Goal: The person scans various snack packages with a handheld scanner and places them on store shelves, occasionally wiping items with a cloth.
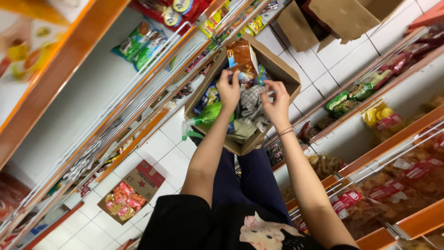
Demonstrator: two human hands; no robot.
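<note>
Narrow shop aisle w/ white tiled floor, lit bright & even. Orange-edged shelves w/ wire rails run along one side, holding snack bags; matching shelves on the other side carry clear bags of chips. An open cardboard box of red packets sits on the floor, another open carton further down the aisle.

Orange snack packet upright in cardboard box.

Box between two shelves (snack packets inside).
</note>
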